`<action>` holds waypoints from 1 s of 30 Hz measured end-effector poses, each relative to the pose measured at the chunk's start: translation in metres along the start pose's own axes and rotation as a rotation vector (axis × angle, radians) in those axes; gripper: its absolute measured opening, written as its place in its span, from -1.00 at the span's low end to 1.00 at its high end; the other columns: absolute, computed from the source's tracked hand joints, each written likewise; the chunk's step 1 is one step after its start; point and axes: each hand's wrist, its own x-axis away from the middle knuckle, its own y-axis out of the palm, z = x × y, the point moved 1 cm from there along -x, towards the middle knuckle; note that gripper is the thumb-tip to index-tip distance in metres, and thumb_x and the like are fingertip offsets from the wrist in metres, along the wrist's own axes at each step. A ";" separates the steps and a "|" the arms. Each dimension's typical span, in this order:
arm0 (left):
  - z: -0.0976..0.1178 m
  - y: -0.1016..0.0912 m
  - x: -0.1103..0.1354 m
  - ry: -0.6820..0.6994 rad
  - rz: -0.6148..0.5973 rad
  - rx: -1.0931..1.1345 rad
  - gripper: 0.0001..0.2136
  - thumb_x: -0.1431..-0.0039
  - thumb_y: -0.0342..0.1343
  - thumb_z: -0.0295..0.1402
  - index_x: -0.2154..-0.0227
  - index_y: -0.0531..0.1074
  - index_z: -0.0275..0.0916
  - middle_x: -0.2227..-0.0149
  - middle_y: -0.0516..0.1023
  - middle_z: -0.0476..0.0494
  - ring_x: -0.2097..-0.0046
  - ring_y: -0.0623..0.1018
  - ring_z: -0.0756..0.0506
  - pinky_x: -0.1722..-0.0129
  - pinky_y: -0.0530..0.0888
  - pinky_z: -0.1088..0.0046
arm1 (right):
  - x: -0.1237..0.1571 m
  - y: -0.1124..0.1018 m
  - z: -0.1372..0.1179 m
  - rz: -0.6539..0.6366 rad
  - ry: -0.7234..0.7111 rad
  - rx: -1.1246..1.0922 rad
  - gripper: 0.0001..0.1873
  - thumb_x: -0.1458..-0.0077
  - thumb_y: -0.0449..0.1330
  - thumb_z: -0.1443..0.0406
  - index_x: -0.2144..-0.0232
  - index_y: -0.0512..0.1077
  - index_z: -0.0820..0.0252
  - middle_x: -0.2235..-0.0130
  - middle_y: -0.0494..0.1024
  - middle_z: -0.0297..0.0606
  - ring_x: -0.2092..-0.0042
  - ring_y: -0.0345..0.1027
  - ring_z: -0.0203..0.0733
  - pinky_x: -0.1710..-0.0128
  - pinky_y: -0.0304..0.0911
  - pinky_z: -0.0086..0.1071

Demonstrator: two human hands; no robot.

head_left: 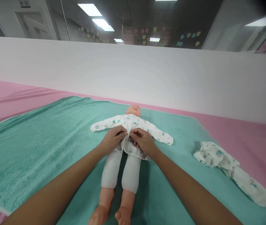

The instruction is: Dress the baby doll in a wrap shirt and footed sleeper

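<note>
A baby doll (133, 110) lies on its back on a teal towel (41, 140), head away from me, bare feet toward me. It wears a white printed top (114, 122) with sleeves spread out and white padded legs (110, 170). My left hand (112, 137) and my right hand (143, 140) meet over the doll's belly. Both pinch the front edges of the top together at its middle, fingers closed on the cloth.
A crumpled pair of white printed trousers (231, 167) lies on the towel at the right. The towel rests on a pink sheet (240, 137). A white partition wall (147, 72) runs across behind, with glass above it.
</note>
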 end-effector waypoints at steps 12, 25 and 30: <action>-0.062 -0.039 -0.016 0.003 0.327 -0.482 -0.83 -0.10 -0.10 -0.33 0.53 0.31 -0.22 0.29 0.42 -0.10 0.18 0.38 -0.09 0.17 0.31 0.39 | 0.001 -0.036 0.031 0.258 0.011 0.077 -0.68 -0.04 0.09 0.04 0.37 0.38 0.16 0.53 0.38 -0.36 0.51 0.23 -0.30 0.52 0.16 -0.45; -0.119 -0.104 -0.013 -0.683 0.359 -0.739 -0.52 -0.11 -0.23 0.04 0.23 0.35 -0.27 0.26 0.51 -0.38 0.23 0.49 -0.36 0.37 0.32 0.23 | 0.048 -0.182 0.082 0.529 0.379 0.771 -0.56 0.02 0.02 -0.08 0.43 0.40 0.14 0.37 0.50 -0.25 0.35 0.32 -0.11 0.38 0.12 -0.31; -0.122 -0.107 -0.014 -0.645 0.383 -0.637 -0.66 -0.08 -0.12 -0.06 0.27 0.36 -0.20 0.22 0.52 -0.23 0.23 0.49 -0.25 0.39 0.32 0.35 | 0.042 -0.170 0.086 0.472 0.306 0.619 -0.55 0.09 0.10 -0.03 0.26 0.36 0.15 0.38 0.45 -0.31 0.35 0.32 -0.17 0.36 0.15 -0.34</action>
